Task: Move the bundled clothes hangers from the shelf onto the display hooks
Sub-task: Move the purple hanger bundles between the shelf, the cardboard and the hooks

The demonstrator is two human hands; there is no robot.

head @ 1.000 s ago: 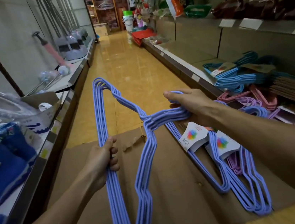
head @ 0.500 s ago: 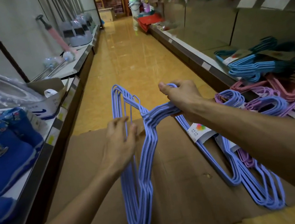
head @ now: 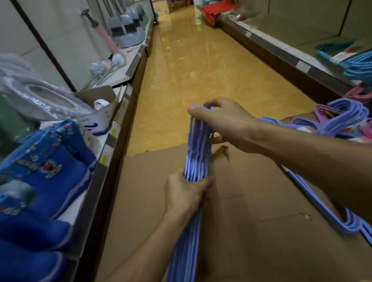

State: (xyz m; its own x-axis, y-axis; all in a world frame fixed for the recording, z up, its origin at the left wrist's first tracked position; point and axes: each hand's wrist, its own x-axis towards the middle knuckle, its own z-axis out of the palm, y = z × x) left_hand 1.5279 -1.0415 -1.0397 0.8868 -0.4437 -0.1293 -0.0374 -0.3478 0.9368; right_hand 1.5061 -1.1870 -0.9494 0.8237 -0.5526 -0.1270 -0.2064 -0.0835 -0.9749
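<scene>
A bundle of lilac-blue hangers point(head: 196, 153) stands edge-on in front of me, over a flat sheet of cardboard point(head: 246, 203). My left hand point(head: 186, 192) grips the bundle round its middle. My right hand point(head: 222, 122) pinches its top end, fingers curled over the wires. A second blue bundle point(head: 365, 236) lies under my right forearm on the cardboard. More hanger bundles, blue point(head: 368, 67) and pink-purple point(head: 363, 107), rest on the shelf at the right. No display hooks are visible.
A left shelf point(head: 104, 174) holds blue children's boots point(head: 50, 171), a white shoebox point(head: 98, 121) and wrapped goods. The yellow tiled aisle point(head: 197, 69) runs ahead between shelves, with red items point(head: 218, 10) and buckets at its far end.
The bundle has turned from broadside to edge-on. My left hand slid from its side to grip the middle. The view swung left, away from the right shelf.
</scene>
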